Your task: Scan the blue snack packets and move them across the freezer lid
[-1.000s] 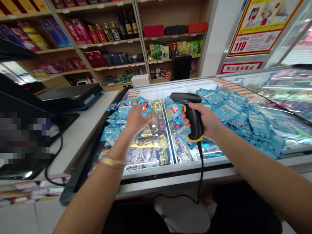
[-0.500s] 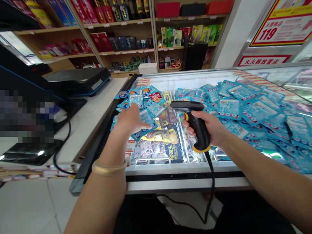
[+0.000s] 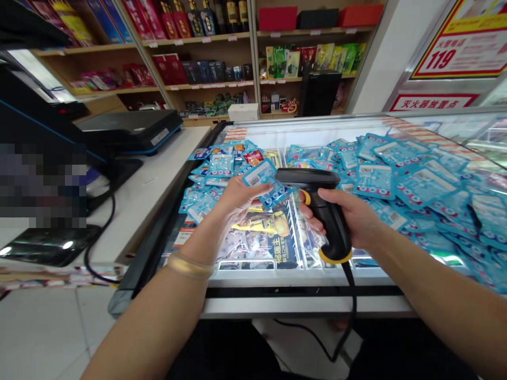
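My left hand [image 3: 240,199] is closed on a blue snack packet [image 3: 262,177], thumb on top, with a white barcode label facing up. In my right hand [image 3: 352,214] is a black and yellow barcode scanner [image 3: 328,211], its fingers wrapped round the handle. The scanner's head points left, close beside the held packet. Under my left hand a smaller pile of blue packets [image 3: 221,164] lies on the freezer's glass top, a red packet [image 3: 253,157] among them. On the right spreads a larger heap of blue packets [image 3: 422,179].
Through the glass of the chest freezer [image 3: 309,305] show wire baskets and frozen goods. A counter [image 3: 158,174] with a black scale [image 3: 134,126] stands at left. The scanner's cable [image 3: 352,306] hangs over the front edge. Stocked shelves [image 3: 214,87] line the back.
My left hand has moved right from over the left pile and now holds a blue packet up near the scanner. The scanner has shifted slightly right and down in the view.
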Demonstrator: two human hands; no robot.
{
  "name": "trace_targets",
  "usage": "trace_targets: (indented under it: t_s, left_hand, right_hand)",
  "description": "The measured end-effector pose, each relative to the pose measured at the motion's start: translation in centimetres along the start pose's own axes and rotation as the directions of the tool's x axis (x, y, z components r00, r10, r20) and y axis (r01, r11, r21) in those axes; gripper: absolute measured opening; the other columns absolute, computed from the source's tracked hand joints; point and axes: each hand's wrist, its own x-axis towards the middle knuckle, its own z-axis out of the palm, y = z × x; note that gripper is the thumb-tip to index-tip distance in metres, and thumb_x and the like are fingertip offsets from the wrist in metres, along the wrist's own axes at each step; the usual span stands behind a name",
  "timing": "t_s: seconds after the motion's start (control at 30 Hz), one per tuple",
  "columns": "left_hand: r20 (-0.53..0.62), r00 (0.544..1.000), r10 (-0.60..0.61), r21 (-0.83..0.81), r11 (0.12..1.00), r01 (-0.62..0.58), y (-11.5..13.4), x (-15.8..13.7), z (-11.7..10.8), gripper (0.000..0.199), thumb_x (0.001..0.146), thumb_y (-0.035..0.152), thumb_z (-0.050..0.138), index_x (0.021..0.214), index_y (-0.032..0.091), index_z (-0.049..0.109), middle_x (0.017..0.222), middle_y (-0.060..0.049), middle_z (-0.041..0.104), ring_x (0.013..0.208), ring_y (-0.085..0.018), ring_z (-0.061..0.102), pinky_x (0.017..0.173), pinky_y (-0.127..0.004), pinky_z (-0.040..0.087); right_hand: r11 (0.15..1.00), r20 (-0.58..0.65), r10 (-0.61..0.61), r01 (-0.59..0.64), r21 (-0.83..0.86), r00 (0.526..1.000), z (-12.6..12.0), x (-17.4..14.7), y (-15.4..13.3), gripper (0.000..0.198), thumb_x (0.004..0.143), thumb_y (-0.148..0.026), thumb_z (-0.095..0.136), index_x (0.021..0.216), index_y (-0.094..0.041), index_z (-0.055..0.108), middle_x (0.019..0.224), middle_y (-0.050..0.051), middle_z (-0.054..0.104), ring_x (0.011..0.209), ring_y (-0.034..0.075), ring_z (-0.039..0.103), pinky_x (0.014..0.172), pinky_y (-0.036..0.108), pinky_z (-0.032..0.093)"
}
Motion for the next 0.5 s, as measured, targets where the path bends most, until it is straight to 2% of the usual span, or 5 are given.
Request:
trace_targets:
  t_s: [0.17, 0.3, 0.4, 0.5]
  left_hand:
    - [0.049, 0.991, 0.127, 0.002, 0.992, -0.127, -0.58, 0.20, 0.13, 0.027, 0.053, 0.027, 0.080, 0.075, 0.015, 0.071, 0.071, -0.001, 0.069, 0.062, -0.012, 0.057, 0.062, -0.027, 0.045]
    - [0.073, 0.982, 0.174, 0.179, 0.966, -0.184, -0.50, -0.09, -0.01, 0.011, 0.060, 0.026, 0.072, 0.062, 0.017, 0.066, 0.061, 0.002, 0.063, 0.054, -0.009, 0.049, 0.053, -0.023, 0.038]
    - [0.090, 0.974, 0.206, 0.348, 0.910, -0.225, -0.12, -0.40, -0.01, 0.017, 0.063, 0.025, 0.068, 0.051, 0.018, 0.058, 0.051, 0.004, 0.054, 0.049, -0.007, 0.039, 0.048, -0.022, 0.030]
    - [0.096, 0.975, 0.201, 0.409, 0.885, -0.222, 0.24, -0.60, 0.06, 0.023, 0.064, 0.023, 0.066, 0.047, 0.019, 0.053, 0.047, 0.005, 0.048, 0.047, -0.006, 0.033, 0.047, -0.023, 0.028]
  right_hand:
    - [1.000, -0.009, -0.008, 0.009, 0.007, 1.000, 0.11, 0.00, -0.06, 0.030, 0.069, -0.039, 0.074, 0.082, -0.016, 0.061, 0.068, 0.001, 0.058, 0.049, 0.009, 0.050, 0.045, 0.021, 0.042]
    - [1.000, -0.039, 0.000, 0.000, 0.002, 0.999, -0.02, 0.21, 0.02, 0.030, 0.068, -0.039, 0.074, 0.082, -0.015, 0.062, 0.067, 0.001, 0.059, 0.049, 0.009, 0.050, 0.044, 0.021, 0.042]
    - [1.000, -0.060, 0.000, 0.000, -0.008, 0.998, -0.17, 0.37, 0.12, 0.030, 0.068, -0.039, 0.074, 0.082, -0.015, 0.063, 0.067, 0.001, 0.059, 0.049, 0.009, 0.051, 0.044, 0.020, 0.043]
    - [1.000, -0.066, -0.006, 0.004, -0.027, 0.998, -0.38, 0.50, 0.23, 0.029, 0.071, -0.040, 0.072, 0.083, -0.014, 0.063, 0.068, 0.001, 0.058, 0.049, 0.009, 0.051, 0.046, 0.020, 0.043]
